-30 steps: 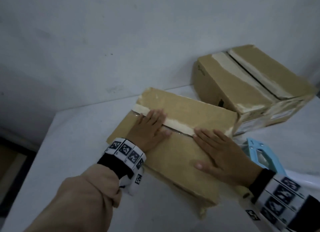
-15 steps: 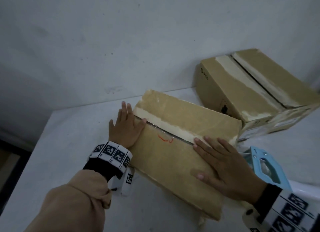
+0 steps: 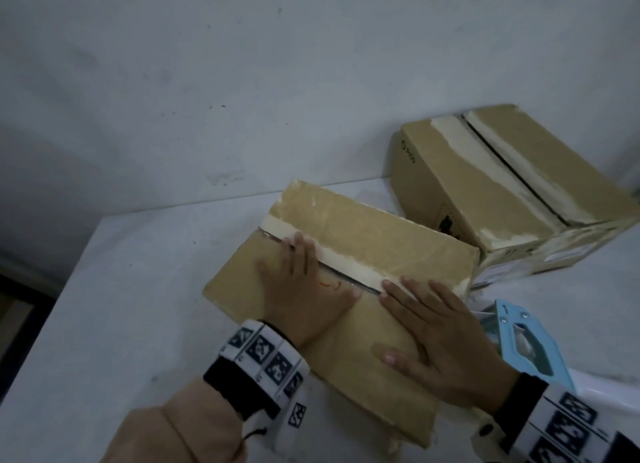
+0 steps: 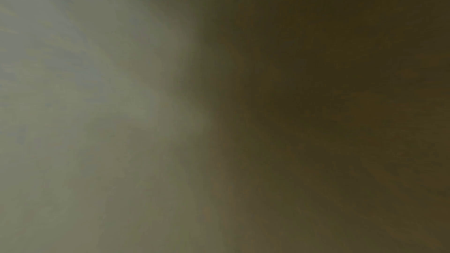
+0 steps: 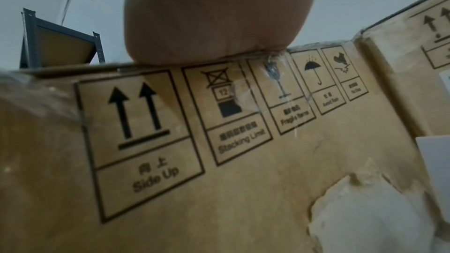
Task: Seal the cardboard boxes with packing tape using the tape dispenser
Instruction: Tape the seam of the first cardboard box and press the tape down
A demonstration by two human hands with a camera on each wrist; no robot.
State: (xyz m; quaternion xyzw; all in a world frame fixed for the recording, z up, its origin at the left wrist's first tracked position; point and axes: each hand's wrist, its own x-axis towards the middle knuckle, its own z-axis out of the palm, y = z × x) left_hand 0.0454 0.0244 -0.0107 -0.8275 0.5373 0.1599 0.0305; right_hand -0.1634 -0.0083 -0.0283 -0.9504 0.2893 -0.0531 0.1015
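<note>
Both palms lie flat, fingers straight, on the near box [image 3: 353,255] on the bench [image 3: 121,307], left hand [image 3: 304,289] and right hand [image 3: 440,338] pressing along the taped seam [image 3: 346,260]; the blue tape dispenser [image 3: 519,341] sits beside it, unheld; uneven pressure could leave the tape wrinkled or lifting.

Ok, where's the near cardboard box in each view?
Head: near cardboard box at centre, under both flat hands.
Left wrist: blurred and dark; cannot tell.
Right wrist: its printed side fills the lower frame.
Shared landmark: the right hand, whose heel rests on the box's top edge.
</note>
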